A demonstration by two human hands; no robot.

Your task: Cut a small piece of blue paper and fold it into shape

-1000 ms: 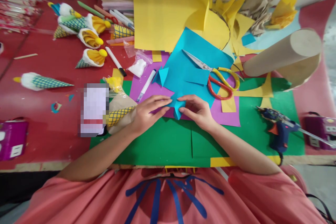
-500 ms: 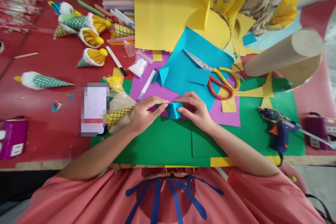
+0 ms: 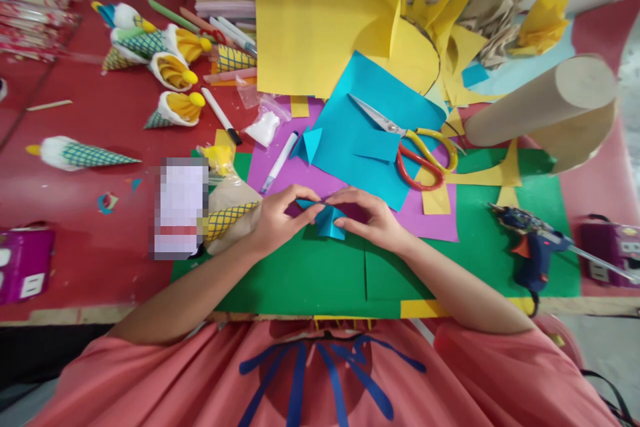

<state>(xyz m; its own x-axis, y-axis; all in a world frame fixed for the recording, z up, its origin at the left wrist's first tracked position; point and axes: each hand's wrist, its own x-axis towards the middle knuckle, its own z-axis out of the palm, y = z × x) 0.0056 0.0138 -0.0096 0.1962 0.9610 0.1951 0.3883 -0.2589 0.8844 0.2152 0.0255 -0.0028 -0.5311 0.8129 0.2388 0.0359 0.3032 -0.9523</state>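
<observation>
Between my fingertips is a small folded piece of blue paper point(image 3: 331, 223), held over the edge where the purple sheet point(image 3: 430, 227) meets the green sheet point(image 3: 295, 280). My left hand point(image 3: 283, 219) pinches its left part between thumb and index finger. On the other side, my right hand point(image 3: 367, 217) grips the fold with its thumb in front and fingers behind. Just beyond my hands lies a larger blue sheet point(image 3: 345, 127) with scissors point(image 3: 400, 137) resting on it, handles to the right. A second folded blue piece point(image 3: 309, 145) sits at that sheet's left edge, beside a white marker point(image 3: 280, 161).
A glue gun point(image 3: 537, 253) lies on the right, near a tall cardboard tube point(image 3: 540, 100). Several decorated paper cones point(image 3: 175, 110) lie at left, with a blurred phone point(image 3: 180, 207) closer in. Yellow sheets point(image 3: 320, 33) cover the back.
The small blue paper has moved slightly towards me and its fold faces differently. Both hands have shifted a little with it, keeping their pinch.
</observation>
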